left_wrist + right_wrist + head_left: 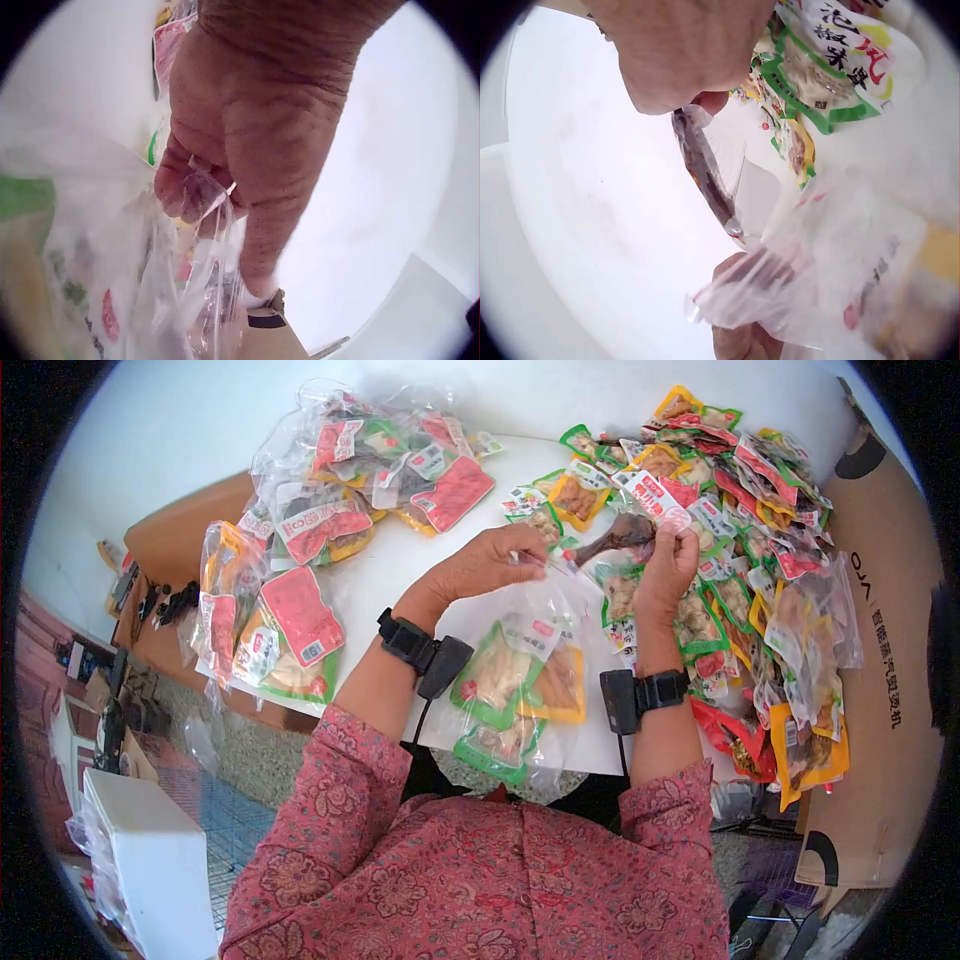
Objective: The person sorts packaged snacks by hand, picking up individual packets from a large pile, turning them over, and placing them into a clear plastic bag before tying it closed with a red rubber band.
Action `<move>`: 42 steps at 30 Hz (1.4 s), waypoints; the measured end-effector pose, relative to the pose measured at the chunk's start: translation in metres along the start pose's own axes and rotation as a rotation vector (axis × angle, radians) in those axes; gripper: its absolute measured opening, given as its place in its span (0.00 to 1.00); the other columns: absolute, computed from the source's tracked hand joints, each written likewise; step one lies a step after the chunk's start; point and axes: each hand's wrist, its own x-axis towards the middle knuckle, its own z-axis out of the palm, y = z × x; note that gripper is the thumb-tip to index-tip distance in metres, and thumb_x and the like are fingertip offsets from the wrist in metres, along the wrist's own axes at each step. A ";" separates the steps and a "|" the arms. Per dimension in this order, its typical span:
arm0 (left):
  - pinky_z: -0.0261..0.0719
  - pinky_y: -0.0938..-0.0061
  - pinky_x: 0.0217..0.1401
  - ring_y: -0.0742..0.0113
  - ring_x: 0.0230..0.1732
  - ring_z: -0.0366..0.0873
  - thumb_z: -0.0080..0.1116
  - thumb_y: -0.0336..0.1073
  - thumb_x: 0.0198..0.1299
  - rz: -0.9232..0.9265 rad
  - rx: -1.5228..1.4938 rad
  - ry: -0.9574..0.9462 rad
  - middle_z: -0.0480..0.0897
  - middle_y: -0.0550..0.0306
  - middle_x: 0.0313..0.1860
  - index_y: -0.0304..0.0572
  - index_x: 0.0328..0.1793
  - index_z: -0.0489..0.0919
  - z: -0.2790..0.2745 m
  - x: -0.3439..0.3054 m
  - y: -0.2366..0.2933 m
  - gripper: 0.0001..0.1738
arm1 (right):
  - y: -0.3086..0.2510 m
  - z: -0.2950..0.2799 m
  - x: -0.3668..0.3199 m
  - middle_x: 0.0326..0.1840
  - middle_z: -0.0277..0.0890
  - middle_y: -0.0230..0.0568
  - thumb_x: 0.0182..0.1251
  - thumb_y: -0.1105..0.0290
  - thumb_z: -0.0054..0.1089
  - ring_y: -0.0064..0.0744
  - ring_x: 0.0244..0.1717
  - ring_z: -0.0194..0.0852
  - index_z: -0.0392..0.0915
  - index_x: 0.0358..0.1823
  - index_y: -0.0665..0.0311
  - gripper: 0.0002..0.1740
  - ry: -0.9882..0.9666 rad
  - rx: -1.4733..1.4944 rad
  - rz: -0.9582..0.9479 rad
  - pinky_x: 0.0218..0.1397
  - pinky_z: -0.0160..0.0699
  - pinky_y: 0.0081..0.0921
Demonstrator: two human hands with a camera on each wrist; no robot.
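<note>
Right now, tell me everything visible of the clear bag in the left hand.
The clear bag looks like thin, creased plastic. The left hand grips its upper part; its body extends toward the person. Whether it hangs or rests on the white table is unclear. Inside show two green-edged packets and a yellow-edged packet.

A bare strip of white desk (385,572) runs back between the filled clear bags (280,460) on the left and the heaped snack packets (735,490) on the right, leaving passage beyond the left hand (495,560). Between the forearms, the clear plastic bag (548,600) obstructs. The dark drumstick packet (612,538) crosses between the hands. Right of the right hand (668,575), packets crowd toward the cardboard box (870,780).
</note>
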 end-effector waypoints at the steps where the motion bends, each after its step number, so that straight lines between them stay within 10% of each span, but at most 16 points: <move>1: 0.69 0.80 0.40 0.77 0.37 0.69 0.58 0.35 0.54 0.001 -0.016 -0.033 0.74 0.65 0.32 0.40 0.36 0.76 -0.001 0.001 -0.003 0.07 | 0.004 0.000 0.000 0.23 0.64 0.28 0.64 0.69 0.49 0.14 0.18 0.59 0.65 0.32 0.64 0.07 -0.011 -0.042 0.001 0.17 0.62 0.14; 10: 0.68 0.81 0.36 0.78 0.34 0.69 0.56 0.31 0.57 -0.021 0.036 0.172 0.75 0.65 0.31 0.38 0.35 0.77 0.004 0.001 -0.002 0.04 | 0.001 0.015 -0.022 0.29 0.71 0.36 0.61 0.73 0.49 0.18 0.22 0.67 0.61 0.56 0.67 0.21 -0.466 -0.063 0.358 0.17 0.66 0.16; 27: 0.68 0.82 0.36 0.80 0.33 0.67 0.54 0.34 0.58 -0.153 -0.015 0.210 0.73 0.67 0.27 0.36 0.34 0.76 0.004 0.003 -0.014 0.08 | 0.001 0.020 -0.040 0.27 0.74 0.30 0.61 0.64 0.51 0.18 0.26 0.69 0.77 0.35 0.64 0.12 -0.981 -0.274 0.710 0.27 0.69 0.16; 29: 0.67 0.82 0.34 0.80 0.32 0.66 0.55 0.34 0.57 -0.002 0.056 0.246 0.72 0.67 0.27 0.35 0.33 0.76 0.005 0.003 -0.030 0.08 | 0.004 0.019 -0.036 0.29 0.74 0.29 0.61 0.64 0.52 0.18 0.27 0.69 0.76 0.36 0.65 0.11 -1.042 -0.505 0.304 0.31 0.69 0.19; 35: 0.64 0.85 0.32 0.82 0.28 0.63 0.54 0.35 0.58 -0.094 -0.113 0.233 0.70 0.69 0.26 0.40 0.34 0.75 0.011 0.002 -0.041 0.07 | -0.010 0.025 -0.035 0.28 0.75 0.47 0.55 0.65 0.49 0.42 0.32 0.75 0.75 0.34 0.63 0.11 -0.923 -0.638 0.017 0.35 0.72 0.34; 42: 0.60 0.86 0.29 0.82 0.25 0.61 0.54 0.36 0.58 -0.094 -0.205 0.213 0.67 0.72 0.22 0.42 0.32 0.75 0.013 0.002 -0.040 0.07 | -0.108 0.000 -0.069 0.34 0.75 0.43 0.57 0.68 0.51 0.42 0.37 0.74 0.75 0.35 0.63 0.08 -0.859 -1.101 -0.309 0.39 0.71 0.31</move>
